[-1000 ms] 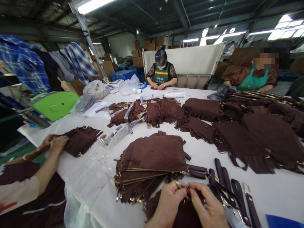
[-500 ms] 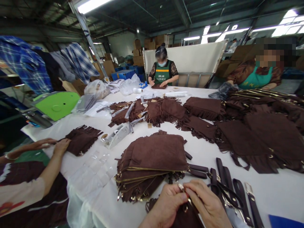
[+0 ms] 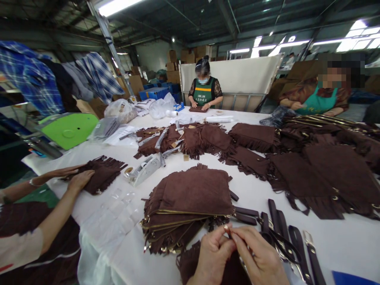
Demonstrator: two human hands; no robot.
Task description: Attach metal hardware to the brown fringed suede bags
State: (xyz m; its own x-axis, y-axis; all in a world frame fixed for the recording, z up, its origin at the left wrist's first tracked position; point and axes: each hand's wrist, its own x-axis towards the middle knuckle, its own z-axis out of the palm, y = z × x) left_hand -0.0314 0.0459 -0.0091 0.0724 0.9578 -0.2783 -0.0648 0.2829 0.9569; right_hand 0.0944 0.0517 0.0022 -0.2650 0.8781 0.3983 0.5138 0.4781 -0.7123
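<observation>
My left hand (image 3: 214,251) and my right hand (image 3: 259,251) meet at the fingertips, low in the view. Both are closed in a pinch at the upper edge of a brown fringed bag (image 3: 189,261). Something small and light-coloured shows at the fingertips; its kind is too small to tell. A bit of gold zipper is visible beside my right fingers, while my hands hide most of the bag. Just beyond them is a stack of brown fringed bags (image 3: 192,192) with gold zippers. Dark straps (image 3: 292,237) with metal clips lie to the right of my right hand.
More fringed bags (image 3: 314,170) spread across the white table (image 3: 344,241). A tape dispenser (image 3: 145,168) stands left of the stack, near clear plastic pieces (image 3: 118,213). At left, a co-worker's hands (image 3: 80,180) rest on another bag. Two people sit across the table.
My fingertips have shifted slightly up and left, and more of the bag's fringe shows beside my left hand. The left co-worker's hand slid right over their bag.
</observation>
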